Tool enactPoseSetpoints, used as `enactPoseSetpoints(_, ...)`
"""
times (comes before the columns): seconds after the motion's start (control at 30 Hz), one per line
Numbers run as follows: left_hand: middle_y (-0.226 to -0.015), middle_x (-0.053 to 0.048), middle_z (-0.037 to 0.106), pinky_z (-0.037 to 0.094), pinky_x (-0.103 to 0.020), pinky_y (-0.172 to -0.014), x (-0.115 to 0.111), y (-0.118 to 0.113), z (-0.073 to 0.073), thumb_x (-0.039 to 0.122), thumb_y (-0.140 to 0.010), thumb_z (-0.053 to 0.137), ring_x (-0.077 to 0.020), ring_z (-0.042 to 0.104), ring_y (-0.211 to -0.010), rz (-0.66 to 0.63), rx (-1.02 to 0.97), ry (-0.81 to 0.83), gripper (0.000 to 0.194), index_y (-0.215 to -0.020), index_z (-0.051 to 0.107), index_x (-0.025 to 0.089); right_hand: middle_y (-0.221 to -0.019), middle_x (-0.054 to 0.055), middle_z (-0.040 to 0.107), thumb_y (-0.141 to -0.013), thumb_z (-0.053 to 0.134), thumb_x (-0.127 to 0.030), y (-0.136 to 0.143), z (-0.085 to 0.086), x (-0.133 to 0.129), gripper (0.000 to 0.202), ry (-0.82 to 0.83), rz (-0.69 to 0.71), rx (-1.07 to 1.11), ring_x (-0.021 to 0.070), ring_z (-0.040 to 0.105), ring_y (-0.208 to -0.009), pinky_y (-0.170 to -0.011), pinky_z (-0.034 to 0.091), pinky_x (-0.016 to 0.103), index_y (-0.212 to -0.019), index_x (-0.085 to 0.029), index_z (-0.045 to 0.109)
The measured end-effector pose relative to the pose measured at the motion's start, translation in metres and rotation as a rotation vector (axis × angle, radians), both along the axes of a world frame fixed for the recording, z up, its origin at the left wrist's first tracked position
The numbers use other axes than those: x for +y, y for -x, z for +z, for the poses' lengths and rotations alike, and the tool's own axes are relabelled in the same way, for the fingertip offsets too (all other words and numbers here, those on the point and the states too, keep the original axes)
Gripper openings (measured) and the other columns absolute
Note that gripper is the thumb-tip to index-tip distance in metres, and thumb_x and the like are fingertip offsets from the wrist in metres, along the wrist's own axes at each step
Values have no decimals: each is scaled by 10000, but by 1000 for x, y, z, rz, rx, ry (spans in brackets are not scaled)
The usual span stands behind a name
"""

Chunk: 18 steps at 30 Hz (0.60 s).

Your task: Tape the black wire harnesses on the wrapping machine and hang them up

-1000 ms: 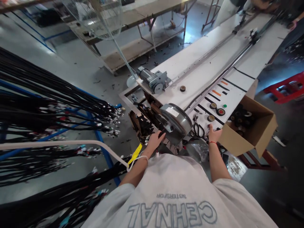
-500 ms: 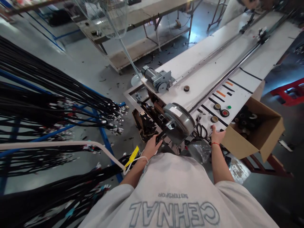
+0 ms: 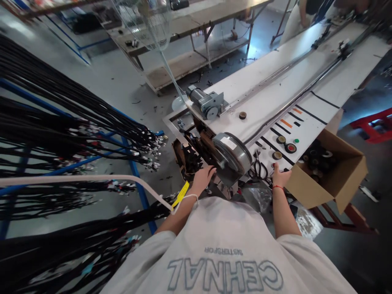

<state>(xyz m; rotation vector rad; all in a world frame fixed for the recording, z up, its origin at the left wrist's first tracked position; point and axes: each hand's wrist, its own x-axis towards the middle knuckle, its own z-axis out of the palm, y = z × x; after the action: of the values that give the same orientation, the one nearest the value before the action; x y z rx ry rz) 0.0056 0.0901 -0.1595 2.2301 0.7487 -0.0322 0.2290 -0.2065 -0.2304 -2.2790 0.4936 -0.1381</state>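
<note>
1. Grey, drum-like wheel (image 3: 241,157) with a pale label, mounted at the near left end of the long white table (image 3: 260,98); it lies to the right of the left hand's fingertips and to the left of the right hand.
2. Left hand (image 3: 202,179): back upward, fingers directed right and slightly curled, beside the wheel's near left side. Whether the fingertips grip anything cannot be told, for their undersides are hidden.
3. Right hand (image 3: 279,177): at the near edge of the table, thumb pointing away from the wearer and fairly wide of the fingers, which point right. Any contact beneath the palm is hidden.
4. Black-handled scissors (image 3: 256,163), lying between the wheel and the right hand, to the left of its thumb.
5. Tape roll (image 3: 277,155), flat on the table just beyond the right thumb; two further rolls and a green disc (image 3: 297,141) lie farther off.
6. Cardboard box (image 3: 349,175), open, with dark rolls inside, to the right of the right hand.
7. Clear plastic bag (image 3: 260,196), crumpled, nearer the wearer than the scissors.
8. Yellow tag (image 3: 180,195), beside the left wrist.
</note>
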Motion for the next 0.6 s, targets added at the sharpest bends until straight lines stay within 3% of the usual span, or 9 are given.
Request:
enactPoseSetpoints(0.07,-748,-70,699,498,-278,-758,-1,-4,0,446,-971,477,-203,671,-762,40,-48,260,369,-822,676,175,-1319,306,506,-740,637,-633,0,1,1,832,-5,0,-14,386,469,-1273,-1080,360,471,-1283,-35,439)
enactPoseSetpoints(0.17,-490,35,473,399,-206,-507,-2,-10,-3,539,-951,486,-103,474,-454,198,1,902,460,-690,568,169,-1330,311,492,-761,613,-630,1,2,3,815,0,2,0,385,457,-1283,-1084,352,471,-1286,-34,433)
enactPoseSetpoints(0.23,-441,104,299,303,-166,-431,2,-13,-5,531,-951,505,-55,298,-365,308,72,1290,453,-674,493,173,-1336,322,478,-769,615,-619,1,4,4,817,12,2,36,395,449,-1290,-1081,350,484,-1296,-28,416)
enactPoseSetpoints(0.3,-450,135,184,263,-142,-412,9,-15,-6,494,-960,517,-37,197,-348,338,113,1528,439,-666,439,178,-1326,327,479,-775,623,-603,1,8,4,819,21,8,82,400,454,-1286,-1072,359,490,-1308,-22,402)
enactPoseSetpoints(0.37,-458,139,146,267,-134,-411,14,-16,-6,484,-967,512,-35,168,-352,304,137,1593,441,-661,414,181,-1336,327,472,-773,637,-564,0,15,5,821,54,24,91,401,438,-1300,-1077,353,494,-1331,-14,393)
enactPoseSetpoints(0.47,-451,126,196,279,-143,-412,16,-15,-8,500,-974,484,-41,197,-366,252,167,1532,447,-667,429,180,-1448,326,369,-740,666,-459,-7,36,13,843,192,93,-53,407,326,-1377,-1126,267,522,-1389,-6,376)
enactPoseSetpoints(0.53,-442,113,250,292,-150,-415,14,-13,-10,516,-973,472,-46,253,-372,255,147,1494,449,-679,456,178,-1472,302,360,-757,638,-412,-16,56,31,778,196,226,-168,388,321,-1381,-1132,251,527,-1388,-18,410)
enactPoseSetpoints(0.6,-448,84,357,349,-165,-440,14,-12,-12,530,-977,449,-59,366,-396,250,102,1425,454,-706,509,171,-1358,259,513,-827,578,-410,-26,80,65,609,30,471,-163,341,462,-1279,-1080,346,495,-1311,-45,513)
